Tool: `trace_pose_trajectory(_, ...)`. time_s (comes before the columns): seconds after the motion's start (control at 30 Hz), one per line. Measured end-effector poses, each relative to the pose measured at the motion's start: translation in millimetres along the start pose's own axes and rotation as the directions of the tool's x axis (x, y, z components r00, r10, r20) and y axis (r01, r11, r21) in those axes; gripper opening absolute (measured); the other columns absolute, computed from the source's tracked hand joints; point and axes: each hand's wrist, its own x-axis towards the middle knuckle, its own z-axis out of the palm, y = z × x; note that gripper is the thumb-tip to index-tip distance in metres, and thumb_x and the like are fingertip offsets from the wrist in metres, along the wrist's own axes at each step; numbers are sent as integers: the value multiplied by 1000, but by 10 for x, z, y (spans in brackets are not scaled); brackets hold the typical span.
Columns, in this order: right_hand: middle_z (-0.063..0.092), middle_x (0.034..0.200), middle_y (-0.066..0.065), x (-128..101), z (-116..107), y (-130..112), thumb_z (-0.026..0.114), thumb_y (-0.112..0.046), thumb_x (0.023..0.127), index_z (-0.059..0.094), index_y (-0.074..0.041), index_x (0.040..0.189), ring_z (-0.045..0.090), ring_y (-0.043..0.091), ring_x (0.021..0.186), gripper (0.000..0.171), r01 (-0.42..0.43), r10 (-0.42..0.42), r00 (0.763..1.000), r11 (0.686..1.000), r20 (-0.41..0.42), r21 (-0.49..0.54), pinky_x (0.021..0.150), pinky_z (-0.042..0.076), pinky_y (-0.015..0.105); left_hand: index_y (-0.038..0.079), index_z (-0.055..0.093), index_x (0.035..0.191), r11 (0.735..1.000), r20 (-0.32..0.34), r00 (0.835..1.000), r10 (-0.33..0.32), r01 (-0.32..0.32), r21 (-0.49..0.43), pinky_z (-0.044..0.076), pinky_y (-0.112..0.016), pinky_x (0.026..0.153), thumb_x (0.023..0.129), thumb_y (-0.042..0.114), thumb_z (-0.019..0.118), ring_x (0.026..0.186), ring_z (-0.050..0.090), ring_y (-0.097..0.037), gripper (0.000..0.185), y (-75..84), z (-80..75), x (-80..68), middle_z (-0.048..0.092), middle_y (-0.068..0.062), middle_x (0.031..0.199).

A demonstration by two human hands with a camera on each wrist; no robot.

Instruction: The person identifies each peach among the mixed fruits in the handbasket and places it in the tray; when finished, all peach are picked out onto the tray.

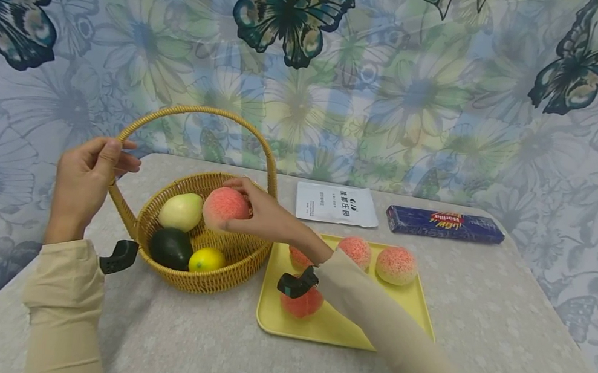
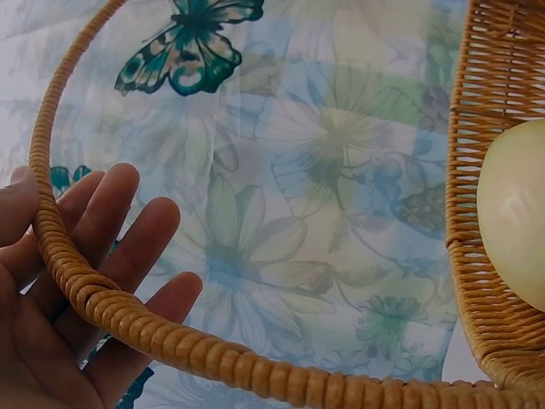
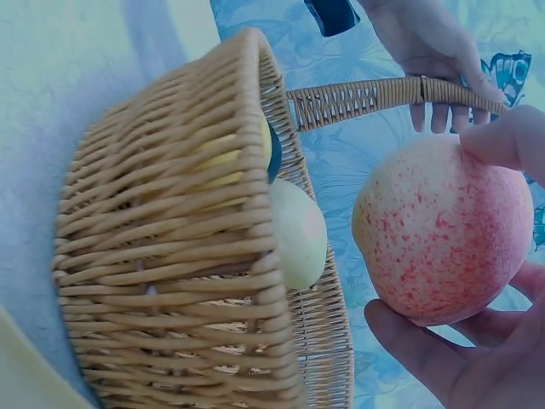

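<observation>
A yellow wicker basket [image 1: 229, 276] stands at the left of the table, its tall arched handle [image 2: 196, 345] rising over it. My left hand [image 1: 83, 179] holds the handle's left side lightly between thumb and fingers, the fingers loosely stretched. Above the basket, my right hand [image 1: 269, 214] grips a pink speckled peach [image 3: 443, 230], thumb on one side and fingers on the other. The peach is clear of the basket's weave. Inside the basket lie a pale green pear-like fruit [image 1: 181, 212], a dark green avocado [image 1: 171, 248] and a yellow lemon [image 1: 207, 259].
Right of the basket lies a yellow tray [image 1: 338, 330] with several peaches [image 1: 397, 265], partly covered by my right forearm. Behind it are a white printed packet [image 1: 336, 204] and a dark blue Barilla box [image 1: 445, 224]. A butterfly-patterned cloth [image 1: 340, 106] hangs behind the table.
</observation>
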Motion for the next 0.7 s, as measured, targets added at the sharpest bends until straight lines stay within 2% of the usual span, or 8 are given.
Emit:
trace_pose_trajectory(0.27,49,134,6,-199,-18,38,70,-25,87,35,-17,142,54,17,115,66,-19,20,997,1000,-72,7,85,52,29,6,67,116,1000,6,1000,2,-2,-2,44,-12,73,101,34,45,78,64,1,38,0,-2,22,67,17,78)
trace_pose_trajectory(0.47,50,134,6,-343,-38,23,71,-20,87,37,-18,143,56,18,113,66,-1,7,993,999,-119,53,87,52,32,5,67,116,1000,7,1000,-3,2,4,44,-11,74,101,34,45,78,64,1,38,0,-9,36,66,16,78)
trace_pose_trajectory(0.7,49,135,2,-561,-61,12,71,-20,87,37,-19,145,57,17,109,68,-19,33,983,997,-180,80,87,52,31,5,67,116,1000,9,1000,3,-3,2,44,-12,74,101,34,45,78,64,1,39,-12,13,37,66,17,78)
